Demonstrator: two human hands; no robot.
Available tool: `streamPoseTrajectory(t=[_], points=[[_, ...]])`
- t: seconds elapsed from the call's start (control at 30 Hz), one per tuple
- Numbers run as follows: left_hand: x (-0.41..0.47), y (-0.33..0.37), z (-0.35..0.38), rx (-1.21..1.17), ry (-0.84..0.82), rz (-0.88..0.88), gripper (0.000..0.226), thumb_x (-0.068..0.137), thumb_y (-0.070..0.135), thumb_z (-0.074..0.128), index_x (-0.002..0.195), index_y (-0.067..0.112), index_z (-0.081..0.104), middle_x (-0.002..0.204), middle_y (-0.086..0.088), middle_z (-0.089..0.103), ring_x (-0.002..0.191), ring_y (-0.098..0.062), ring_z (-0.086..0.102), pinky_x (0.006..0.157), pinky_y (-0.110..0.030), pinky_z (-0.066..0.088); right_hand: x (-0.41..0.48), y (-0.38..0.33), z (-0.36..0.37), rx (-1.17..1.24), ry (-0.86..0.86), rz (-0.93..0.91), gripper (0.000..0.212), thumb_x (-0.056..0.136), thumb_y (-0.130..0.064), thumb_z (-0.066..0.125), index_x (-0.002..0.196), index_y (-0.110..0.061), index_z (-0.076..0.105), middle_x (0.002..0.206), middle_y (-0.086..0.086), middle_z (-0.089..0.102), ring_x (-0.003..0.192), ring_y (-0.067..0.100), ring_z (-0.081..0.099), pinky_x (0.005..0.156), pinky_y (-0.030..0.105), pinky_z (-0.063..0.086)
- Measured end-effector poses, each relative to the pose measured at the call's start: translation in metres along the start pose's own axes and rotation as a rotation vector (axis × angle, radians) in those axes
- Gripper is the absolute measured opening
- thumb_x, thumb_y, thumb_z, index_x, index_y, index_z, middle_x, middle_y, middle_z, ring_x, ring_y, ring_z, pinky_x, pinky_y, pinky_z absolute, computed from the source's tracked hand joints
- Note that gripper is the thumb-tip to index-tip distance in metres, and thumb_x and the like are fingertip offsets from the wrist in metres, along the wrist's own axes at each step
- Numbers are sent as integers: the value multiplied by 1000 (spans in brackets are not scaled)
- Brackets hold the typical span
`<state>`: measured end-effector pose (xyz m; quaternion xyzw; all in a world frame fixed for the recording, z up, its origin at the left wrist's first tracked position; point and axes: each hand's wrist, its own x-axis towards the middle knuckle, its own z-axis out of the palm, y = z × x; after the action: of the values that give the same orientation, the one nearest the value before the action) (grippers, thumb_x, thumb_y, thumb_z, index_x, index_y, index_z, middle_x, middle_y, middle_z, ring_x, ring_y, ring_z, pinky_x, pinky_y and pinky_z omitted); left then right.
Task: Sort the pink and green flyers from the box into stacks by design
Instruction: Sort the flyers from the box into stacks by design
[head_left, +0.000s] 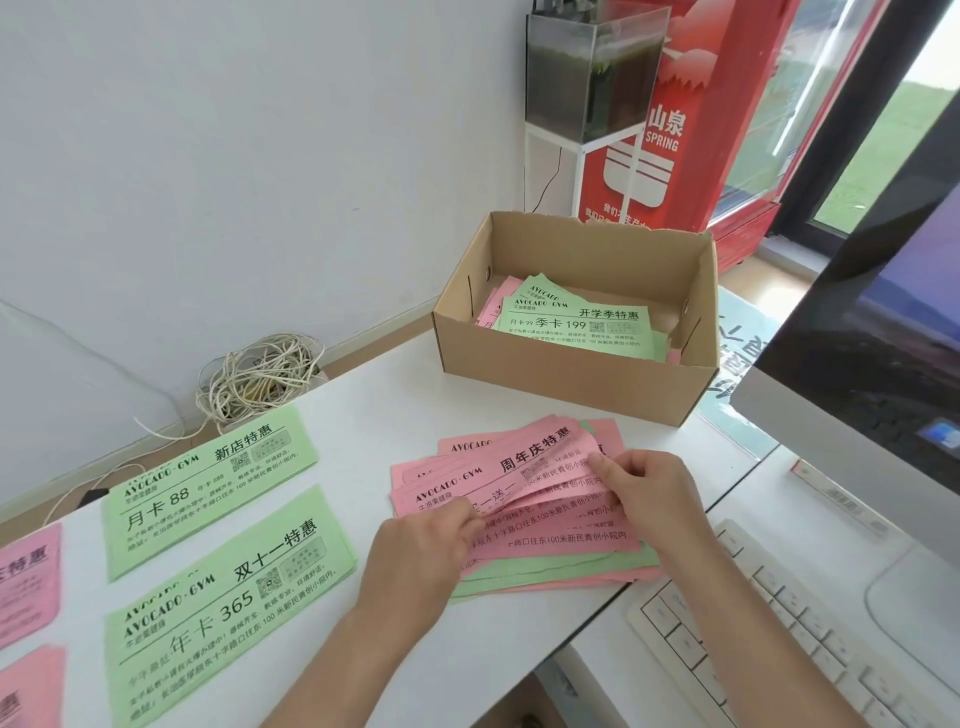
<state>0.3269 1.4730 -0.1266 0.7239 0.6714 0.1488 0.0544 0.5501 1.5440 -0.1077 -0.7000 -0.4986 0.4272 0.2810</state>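
White desk (374, 395) fills my view: at frame centre my left hand (421, 551) pinches the top pink flyer (519, 462) at its lower-left edge, my right hand (649, 488) its upper-right end; pink stacks (26, 577) lie far left, nearer the left hand.

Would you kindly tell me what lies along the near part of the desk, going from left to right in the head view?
pink stacks → green stacks → loose flyer pile → keyboard

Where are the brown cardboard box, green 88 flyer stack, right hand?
brown cardboard box (561, 370): head view, front wall.
green 88 flyer stack (208, 488): head view, top sheet.
right hand (652, 488): head view, back of hand.
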Motion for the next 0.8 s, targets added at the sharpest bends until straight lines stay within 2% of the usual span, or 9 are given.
streamPoseTrajectory(t=[0.17,0.23,0.3,0.37,0.47,0.6,0.63,0.7,0.8], points=[[6,-15,-14,-359,-32,-239,8,96,34,47,100,36,54,70,15,63,69,-11,60,63,-17,40,-5,-2,-2,-115,-14,-8,26,92,-38,59,74,-20,66,72,-5,68,68,15,63,63,32,50],[4,-17,-13,-428,23,-277,40,96,30,49,131,44,38,106,18,65,97,-16,65,79,-26,46,-5,-3,-3,-128,-6,-3,24,91,-36,60,75,-20,64,74,-6,68,68,15,63,64,33,51],[1,-18,-10,-354,81,-163,59,96,25,48,140,51,18,124,14,60,103,-15,62,84,-30,47,-4,-2,-3,-91,-19,19,21,91,-32,60,76,-18,61,77,-3,70,65,17,65,66,37,56],[-1,-14,-9,-283,124,-20,49,96,32,46,136,52,26,123,20,57,91,-7,61,76,-28,50,-4,-2,-2,58,-72,83,19,94,-25,57,80,-12,59,81,5,73,63,21,69,66,39,60],[-2,-4,-12,-82,-9,119,45,81,56,55,122,39,48,101,19,63,63,-7,60,48,-25,49,-7,-13,-4,542,-235,229,18,98,-15,51,95,0,59,86,18,73,61,22,68,54,28,59],[-2,1,-2,117,56,174,67,65,23,81,123,27,48,67,9,64,38,-17,51,30,-24,34,-12,-26,1,858,-325,263,22,101,-13,45,100,2,61,89,22,72,66,24,70,51,24,57],[-2,-1,-2,109,78,144,77,62,12,80,130,26,45,64,8,63,34,-19,48,30,-24,30,-13,-26,3,784,-290,229,21,101,-15,45,98,-2,62,92,18,73,71,23,71,56,26,58],[-4,-6,-4,-1,92,34,94,70,2,73,145,34,27,74,5,66,35,-22,48,34,-26,33,-13,-21,3,325,-148,78,19,99,-22,47,94,-14,63,97,3,74,84,17,69,69,31,56],[-7,-10,-6,-258,100,-79,85,94,11,51,139,61,-2,134,3,55,76,-34,64,66,-37,53,-16,-7,-2,-435,-15,-184,22,96,-30,48,115,-26,59,108,-8,66,100,16,60,75,30,46]])
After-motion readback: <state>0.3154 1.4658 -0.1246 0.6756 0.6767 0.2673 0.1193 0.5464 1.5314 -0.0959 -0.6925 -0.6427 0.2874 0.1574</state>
